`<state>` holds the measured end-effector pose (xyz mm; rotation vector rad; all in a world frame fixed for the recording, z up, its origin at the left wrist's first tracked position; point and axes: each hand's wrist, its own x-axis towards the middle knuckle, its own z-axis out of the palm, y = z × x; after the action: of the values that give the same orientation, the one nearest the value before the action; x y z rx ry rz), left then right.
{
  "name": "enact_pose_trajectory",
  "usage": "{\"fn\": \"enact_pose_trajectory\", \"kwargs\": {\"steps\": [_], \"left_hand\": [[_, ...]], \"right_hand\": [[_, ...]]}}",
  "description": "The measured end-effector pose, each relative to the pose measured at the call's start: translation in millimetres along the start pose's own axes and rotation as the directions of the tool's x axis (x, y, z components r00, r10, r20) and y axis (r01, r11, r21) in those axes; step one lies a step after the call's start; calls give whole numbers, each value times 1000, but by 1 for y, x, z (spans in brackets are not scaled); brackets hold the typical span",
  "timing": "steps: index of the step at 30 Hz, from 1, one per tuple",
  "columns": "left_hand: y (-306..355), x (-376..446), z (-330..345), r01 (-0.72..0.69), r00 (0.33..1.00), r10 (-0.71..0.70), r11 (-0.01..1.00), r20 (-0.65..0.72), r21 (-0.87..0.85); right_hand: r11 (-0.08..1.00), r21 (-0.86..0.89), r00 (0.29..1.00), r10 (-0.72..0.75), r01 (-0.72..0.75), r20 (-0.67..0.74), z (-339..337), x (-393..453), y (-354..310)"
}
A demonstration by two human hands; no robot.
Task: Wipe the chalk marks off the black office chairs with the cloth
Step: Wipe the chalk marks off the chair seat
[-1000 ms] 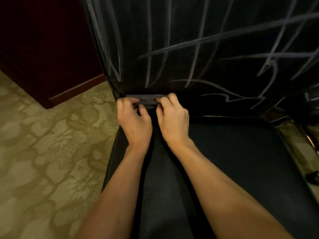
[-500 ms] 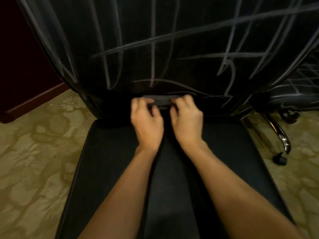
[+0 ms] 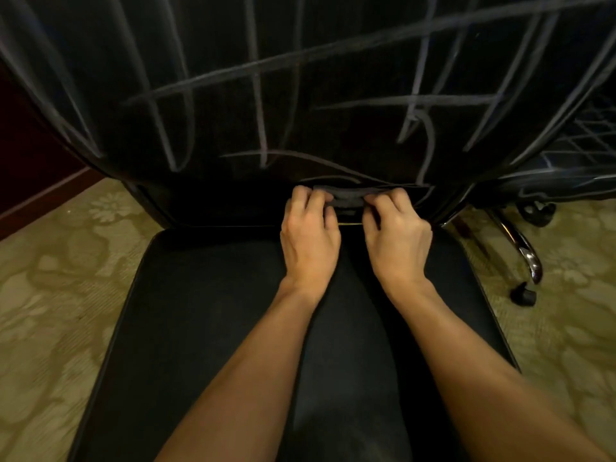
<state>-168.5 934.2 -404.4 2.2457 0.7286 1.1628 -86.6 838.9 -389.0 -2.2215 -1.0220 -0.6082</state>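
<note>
You're pinching the cloth point(image 3: 348, 197) with left hand point(image 3: 310, 236) and right hand point(image 3: 398, 240) — bunched narrow, it's risking missing chalk marks point(image 3: 256, 95) on the chair point(image 3: 206, 295)

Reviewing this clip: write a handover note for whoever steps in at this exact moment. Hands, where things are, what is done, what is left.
Left hand: fingers curled on the left end of the cloth.
Right hand: fingers curled on the right end.
The cloth is a dark folded strip held at the foot of the backrest, just above the seat.
Done: nothing evident; chalk marks cross the whole backrest.
Left: wipe the backrest, then the second chair at right, also marked.
</note>
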Motion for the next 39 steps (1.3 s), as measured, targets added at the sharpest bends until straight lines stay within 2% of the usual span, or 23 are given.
{"fn": "enact_pose_trajectory", "kwargs": {"steps": [2,5,9,12,17,20,24,27,31,34,36,39], "left_hand": [[-15,4,-18,-89,996,87,992,29,84],[-43,11,-46,-196,981,193,961,35,195],[-42,10,-37,-206,978,210,947,10,245],[-13,8,-9,-179,982,187,971,-34,155],[28,5,13,-128,990,130,991,-60,33],[13,7,-7,-106,989,111,993,-100,47],[-13,10,-46,-18,965,42,995,-258,95],[-6,12,-43,4,954,20,997,-299,80],[32,12,-2,-55,981,53,998,-187,-5],[46,9,11,-136,988,138,990,-67,23],[32,10,1,-201,979,202,976,-2,82],[-1,13,-23,-168,984,174,977,-36,133]], "right_hand": [[999,-7,999,-41,41,2,7,1,-11],[982,19,982,-189,188,29,20,5,-29],[953,-13,953,-303,304,30,19,10,-17],[962,-39,962,-271,269,-34,0,9,10],[992,-18,978,-129,127,-166,-21,6,30],[993,57,984,-97,107,-152,-6,5,6],[975,165,985,-134,151,-109,16,10,-45],[971,183,985,-140,156,-97,12,12,-46],[988,117,988,-82,98,-133,-19,13,8],[996,59,990,-53,62,-133,-33,8,33],[997,65,993,-45,52,-111,-27,6,26],[993,69,995,-96,98,-31,-7,7,-5]]}}
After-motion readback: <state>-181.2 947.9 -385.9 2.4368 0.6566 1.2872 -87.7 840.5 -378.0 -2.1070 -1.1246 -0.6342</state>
